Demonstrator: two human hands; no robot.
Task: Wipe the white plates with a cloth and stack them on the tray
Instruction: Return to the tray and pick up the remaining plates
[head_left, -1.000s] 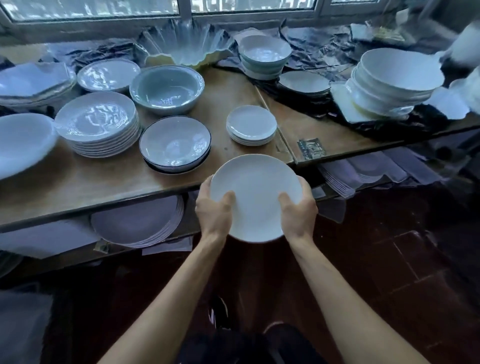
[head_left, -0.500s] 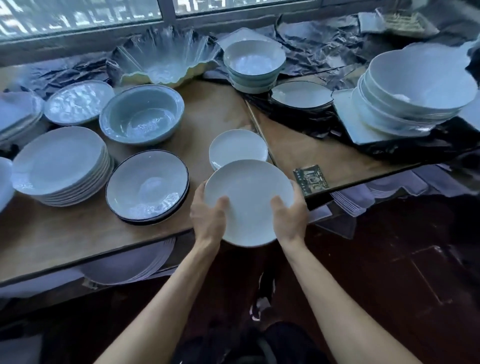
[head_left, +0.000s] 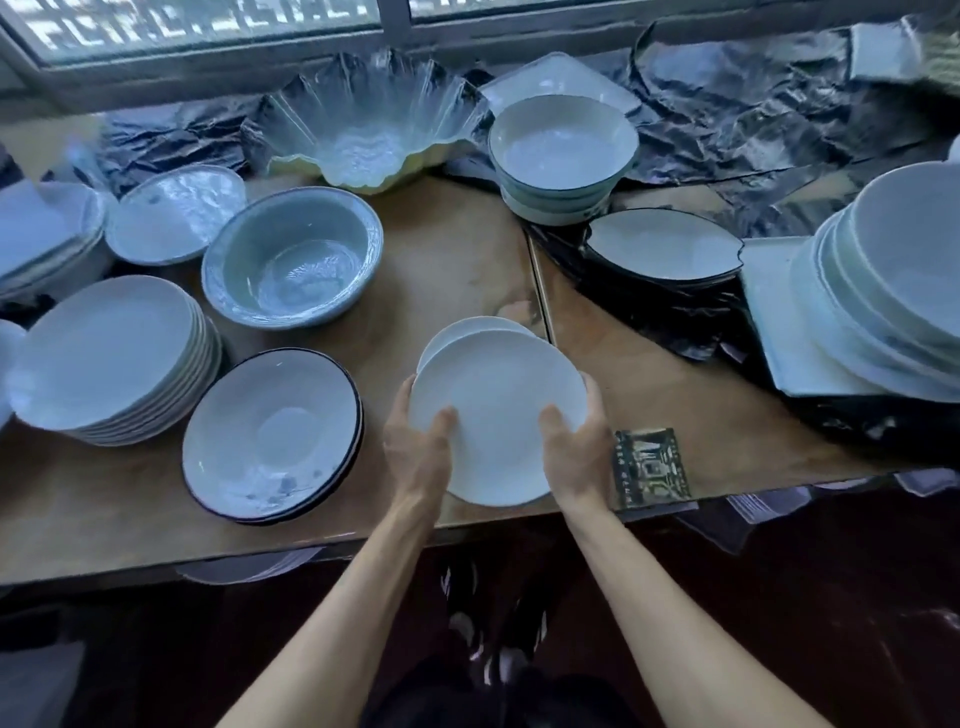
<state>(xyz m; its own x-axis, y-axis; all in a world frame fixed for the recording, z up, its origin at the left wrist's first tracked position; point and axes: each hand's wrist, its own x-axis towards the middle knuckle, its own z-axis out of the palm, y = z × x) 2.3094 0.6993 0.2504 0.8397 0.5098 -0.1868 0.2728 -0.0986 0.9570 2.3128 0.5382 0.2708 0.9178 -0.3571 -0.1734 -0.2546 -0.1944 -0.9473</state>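
Holding a small white plate (head_left: 497, 410) by its near rim, the left hand (head_left: 415, 452) and right hand (head_left: 576, 452) each have a thumb curled over the top face and fingers wrapped underneath, so both are clamped on it from opposite sides. The plate is face up and tilted slightly, its far edge reaching out over the tabletop (head_left: 452, 260) while its near edge hangs past the front edge. Being round, it has no long axis to speak of; its hollow faces upward toward the camera. Just beyond the hands, partly hidden under the held plate, sits a short stack of matching small plates (head_left: 457, 332), and this looks like the stacking step: the plate is being brought over that pile. No cloth or tray is visible, so I cannot tell whether wiping is done. The next move calls for levelling the plate, centring it over the stack and lowering it gently before the fingers slip out. Left of the left hand lie dark-rimmed shallow bowls (head_left: 270, 441); further off is a pale green bowl (head_left: 291, 260).
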